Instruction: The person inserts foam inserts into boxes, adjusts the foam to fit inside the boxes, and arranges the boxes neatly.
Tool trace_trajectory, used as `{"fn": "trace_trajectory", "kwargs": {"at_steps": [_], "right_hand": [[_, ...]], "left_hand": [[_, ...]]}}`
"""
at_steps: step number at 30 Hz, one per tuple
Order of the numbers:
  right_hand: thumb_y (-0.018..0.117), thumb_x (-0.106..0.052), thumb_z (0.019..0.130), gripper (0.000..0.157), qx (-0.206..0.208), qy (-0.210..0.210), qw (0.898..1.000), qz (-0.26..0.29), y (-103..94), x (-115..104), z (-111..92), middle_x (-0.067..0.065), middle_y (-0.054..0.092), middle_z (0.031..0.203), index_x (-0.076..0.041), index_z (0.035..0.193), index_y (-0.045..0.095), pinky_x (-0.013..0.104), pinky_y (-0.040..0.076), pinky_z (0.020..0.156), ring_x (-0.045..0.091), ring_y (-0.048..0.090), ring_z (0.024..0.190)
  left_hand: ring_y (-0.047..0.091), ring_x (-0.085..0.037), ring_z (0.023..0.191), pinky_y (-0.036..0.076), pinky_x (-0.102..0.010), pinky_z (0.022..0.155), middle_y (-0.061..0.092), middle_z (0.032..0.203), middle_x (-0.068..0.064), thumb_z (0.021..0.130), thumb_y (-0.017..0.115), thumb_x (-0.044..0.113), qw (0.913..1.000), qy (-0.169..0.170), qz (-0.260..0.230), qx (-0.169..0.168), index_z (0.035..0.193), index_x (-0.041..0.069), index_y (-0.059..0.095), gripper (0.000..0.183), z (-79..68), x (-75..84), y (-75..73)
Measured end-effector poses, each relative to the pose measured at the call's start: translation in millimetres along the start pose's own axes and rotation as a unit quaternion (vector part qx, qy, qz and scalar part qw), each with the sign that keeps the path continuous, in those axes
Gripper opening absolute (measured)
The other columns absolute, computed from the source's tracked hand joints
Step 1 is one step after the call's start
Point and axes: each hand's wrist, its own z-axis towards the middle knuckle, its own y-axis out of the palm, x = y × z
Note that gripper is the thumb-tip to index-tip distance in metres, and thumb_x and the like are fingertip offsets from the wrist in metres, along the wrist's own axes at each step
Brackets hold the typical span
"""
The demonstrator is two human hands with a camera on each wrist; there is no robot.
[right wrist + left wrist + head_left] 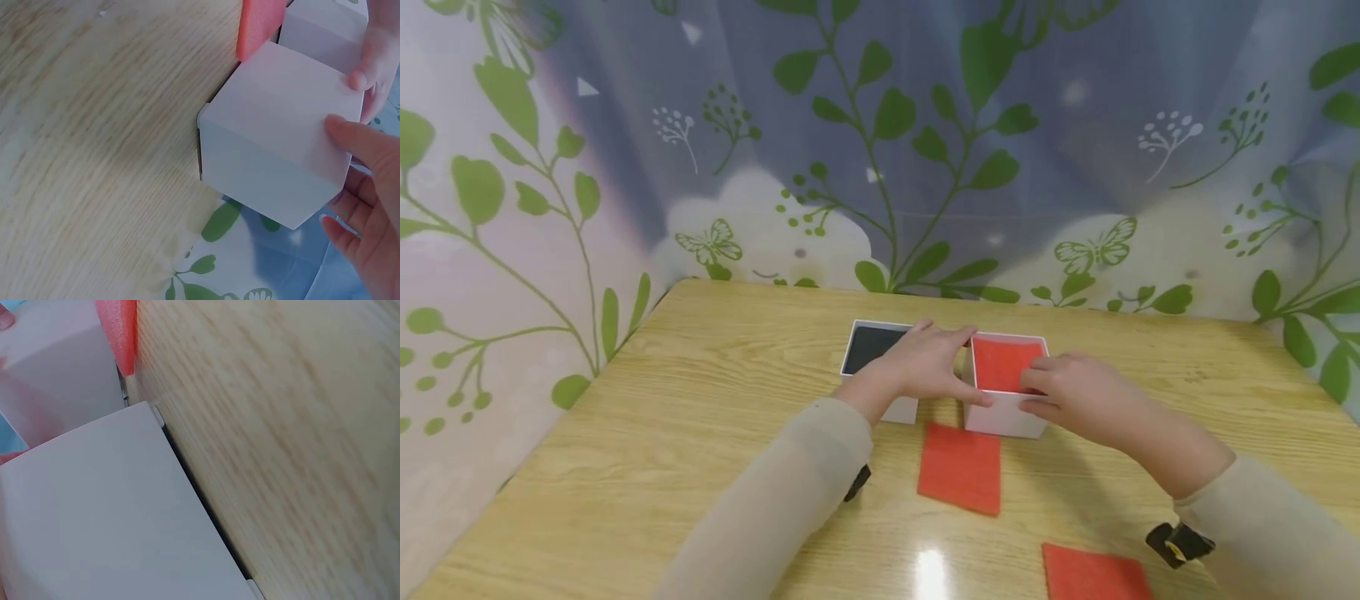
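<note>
In the head view, a white open-topped box [1003,415] stands between both hands with a red square pad [1000,360] inside. My left hand [928,360] spans its left side, thumb at the front rim and a finger at the back left corner. At the right rim is my right hand [1093,398], thumb on the front wall and fingers bent over the edge by the red pad. The right wrist view shows that thumb [356,137] on the white wall; the fingertips inside are partly hidden. Beneath my left wrist stands a second white box [901,411] with a black inside [867,348].
A loose red square pad [960,469] lies just in front of the boxes. Another red pad [1093,573] sits near the table's front edge, cut off by the frame. Behind the wooden table [737,350] hangs a leaf-patterned curtain [917,167].
</note>
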Motion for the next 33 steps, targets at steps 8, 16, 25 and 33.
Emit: {"fn": "trace_trajectory", "kwargs": {"at_steps": [8,16,25,33], "right_hand": [[0.077,-0.015,0.076,0.014,0.042,-0.004,0.999,0.001,10.8,-4,-3,-0.009,0.054,0.074,-0.013,0.082,0.064,0.029,0.047,0.060,0.006,0.049,0.061],[0.078,-0.006,0.072,0.016,0.109,-0.025,0.993,0.025,17.9,-4,-7,-0.008,0.057,0.076,-0.012,0.081,0.066,0.030,0.048,0.060,0.007,0.053,0.064],[0.080,-0.015,0.072,0.030,0.092,0.016,0.995,0.029,19.8,-11,-20,0.000,0.064,0.092,-0.007,0.098,0.067,0.043,0.049,0.077,0.019,0.061,0.082],[0.080,-0.017,0.073,0.060,0.087,0.050,0.994,0.046,19.6,-18,-40,0.013,0.059,0.119,0.000,0.125,0.056,0.053,0.043,0.087,0.034,0.055,0.104]], "left_hand": [[0.041,-0.020,0.127,0.006,-0.039,0.112,0.047,0.139,0.004,0.073,0.060,0.070,1.0000,0.002,0.000,0.002,0.148,0.013,0.026,0.101,0.1,-0.1,2.2],[0.039,-0.020,0.129,0.005,-0.038,0.112,0.044,0.141,0.004,0.073,0.060,0.070,1.0000,-0.001,0.004,0.001,0.149,0.013,0.025,0.101,0.1,0.6,1.5],[0.043,-0.016,0.126,0.006,-0.039,0.112,0.046,0.139,0.003,0.073,0.060,0.070,1.0000,0.004,0.009,0.000,0.148,0.013,0.025,0.101,-2.0,-1.2,3.6],[0.042,-0.015,0.127,0.007,-0.040,0.112,0.045,0.140,0.003,0.074,0.058,0.070,0.9999,0.007,0.015,0.004,0.148,0.013,0.026,0.099,1.9,-0.3,1.3]]}}
